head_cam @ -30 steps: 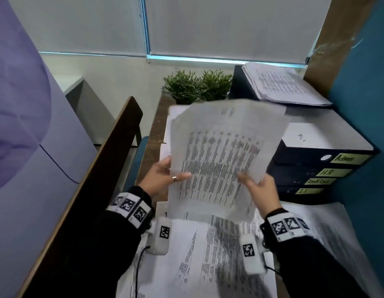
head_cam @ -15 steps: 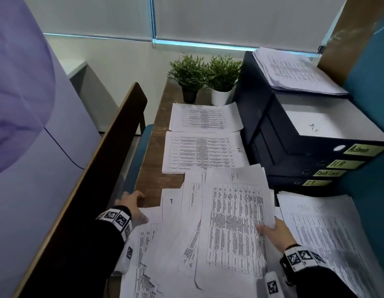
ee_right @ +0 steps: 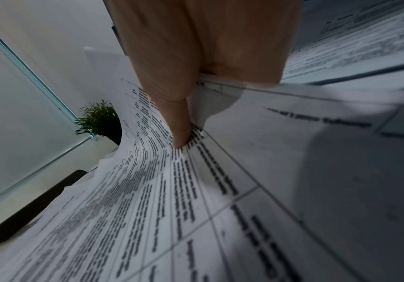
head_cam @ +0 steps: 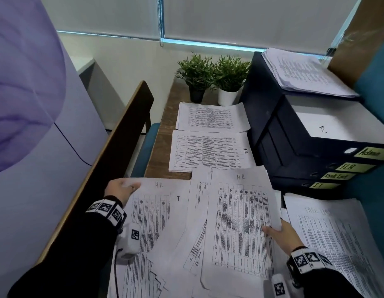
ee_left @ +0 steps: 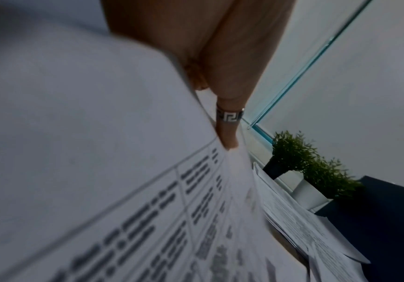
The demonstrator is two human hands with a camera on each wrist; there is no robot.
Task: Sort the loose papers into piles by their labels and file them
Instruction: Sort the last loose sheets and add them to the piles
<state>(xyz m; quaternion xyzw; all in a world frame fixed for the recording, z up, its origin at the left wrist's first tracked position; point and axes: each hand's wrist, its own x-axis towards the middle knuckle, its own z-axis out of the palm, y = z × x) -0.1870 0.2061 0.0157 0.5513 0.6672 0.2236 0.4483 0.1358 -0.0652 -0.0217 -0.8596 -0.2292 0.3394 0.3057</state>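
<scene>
Two hands were on the spread of loose papers [head_cam: 186, 229] that covered the near end of the counter [head_cam: 165, 134]. Far to the left stood a dark wooden partition [head_cam: 113, 151] along the counter's edge. Just beside it, the left hand [head_cam: 120, 188] gripped the top left corner of a sheet marked "HR" [head_cam: 152, 211], thumb on top with a patterned ring [ee_left: 228, 116] on it and the fingers tucked beneath the paper. Past that sheet lay several overlapping pages, one showing a lone "T". Further back on the counter sat two neat piles: the nearer one [head_cam: 210, 151], labelled "HR" at its right edge, and a second pile [head_cam: 212, 118] behind it, its label too small to read. Behind those stood two small potted plants [head_cam: 214, 76], one in a dark pot and one in a white pot. In the middle of the mess lay a second "HR" sheet [head_cam: 240, 224], and the right hand [head_cam: 281, 235] pinched its right edge, thumb pressed on the printed table and fingers under the paper. To the right of that hand rested a thick pile headed "Task List" [head_cam: 335, 239]. Behind it stood stacked dark binders [head_cam: 294, 164] with yellow labels reading Admin, H.R, Task List and IT, with more paper [head_cam: 305, 72] lying on top of them.
</scene>
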